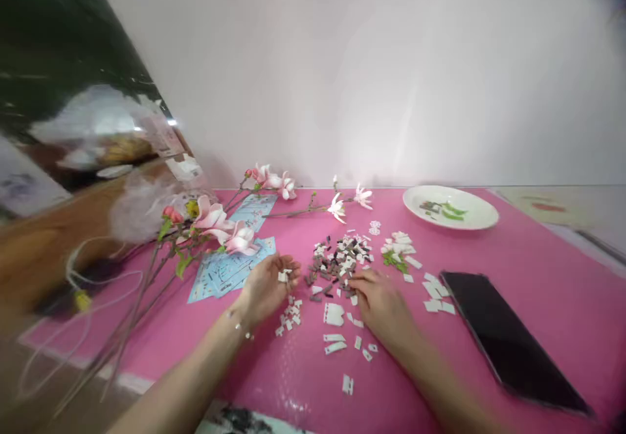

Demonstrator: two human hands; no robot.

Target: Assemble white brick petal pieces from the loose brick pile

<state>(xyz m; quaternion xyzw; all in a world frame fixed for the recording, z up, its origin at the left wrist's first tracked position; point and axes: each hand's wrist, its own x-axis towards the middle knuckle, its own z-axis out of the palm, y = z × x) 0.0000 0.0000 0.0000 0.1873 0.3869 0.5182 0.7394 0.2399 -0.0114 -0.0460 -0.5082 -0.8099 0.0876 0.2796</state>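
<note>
My left hand (pixel 270 283) is turned palm up left of the centre, its fingers loosely curled around several small white pieces (pixel 283 275). My right hand (pixel 374 297) reaches the right edge of a mixed pile of white and dark grey-brown pieces (pixel 337 261). Its fingers are bent together at the pile, and what they pinch is too small to make out. Below my left hand lies a small group of white pieces (pixel 289 317). A larger white piece (pixel 334 315) and narrow white strips (pixel 335 348) lie between my hands.
Pink and white artificial flowers (pixel 212 222) on long stems and blue printed sheets (pixel 229 268) lie left. A white plate (pixel 450 224) holding green and brown bits stands back right. A black flat device (pixel 513 339) lies right, beside white pieces (pixel 437 294). A pale wall rises behind.
</note>
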